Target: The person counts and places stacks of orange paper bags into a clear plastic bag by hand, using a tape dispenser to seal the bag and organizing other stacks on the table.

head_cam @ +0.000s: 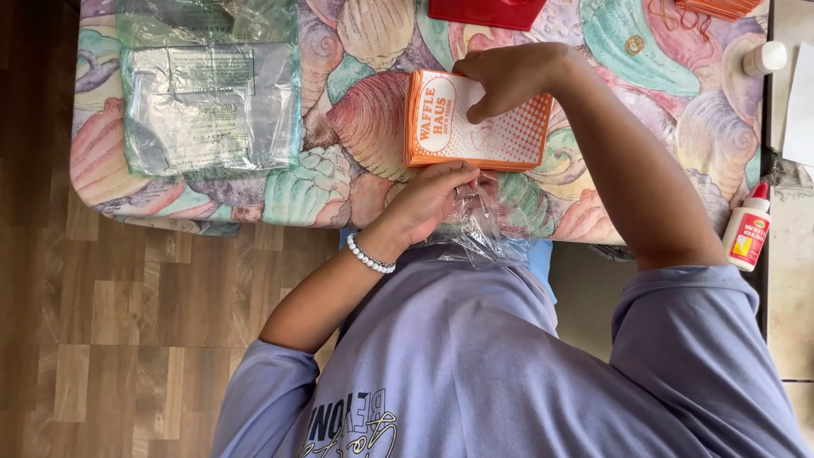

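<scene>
Head view: one camera looked down over a lilac-shirted person seated at a table (644, 51) covered with a seashell-patterned cloth.
Orange packet: one flat orange-and-white paper packet (500, 136) lay on the cloth near the table's front edge, between the two hands; its contents could not be seen.
Right hand: the right hand (509, 76) rested curled on the packet's upper edge, fingers bent down onto the white face and pressing it flat rather than grasping it.
Left hand: the left hand (428, 199) was closed, fingertips pinching the mouth of a clear plastic sleeve (479, 233) just below the packet's lower edge.
Sleeve: one crumpled transparent sleeve hung over the table edge toward the lap; whether anything was inside could not be told.
Wrist: one white bead bracelet (370, 255) circled the left wrist.
Plastic bags: a flat stack of clear bags (208, 106) lay at the table's left end, well apart from the hands; their number could not be counted.
Glue bottles: two were visible, one white with a red cap (748, 231) at the right table edge, one white-capped (763, 58) farther up.
Red items: one red flat object (487, 12) and one orange stack (721, 7) were cropped at the top edge.
</scene>
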